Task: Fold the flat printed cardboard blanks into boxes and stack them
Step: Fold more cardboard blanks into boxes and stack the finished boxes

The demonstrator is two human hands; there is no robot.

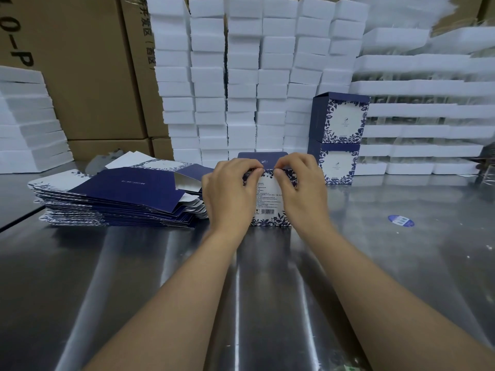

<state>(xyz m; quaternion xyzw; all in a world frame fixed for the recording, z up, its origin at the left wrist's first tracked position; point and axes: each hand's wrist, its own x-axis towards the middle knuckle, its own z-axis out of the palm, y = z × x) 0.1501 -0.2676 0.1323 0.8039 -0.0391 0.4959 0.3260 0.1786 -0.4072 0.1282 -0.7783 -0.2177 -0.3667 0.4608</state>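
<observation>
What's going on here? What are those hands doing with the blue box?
A person is folding cardboard into boxes. The left hand and the right hand both pinch the top edge of a blue-and-white box standing on the metal table, with its lid flap up. A pile of flat blanks lies to the left. Two finished boxes sit stacked behind on the right, in front of white foam blocks.

Your view was bright and even, with light from above. The steel table threw long white streaks of glare back at you. Shadows were soft. The small print on the box was blurred, and the wide lens bent and smeared the foam stacks at the right edge.
</observation>
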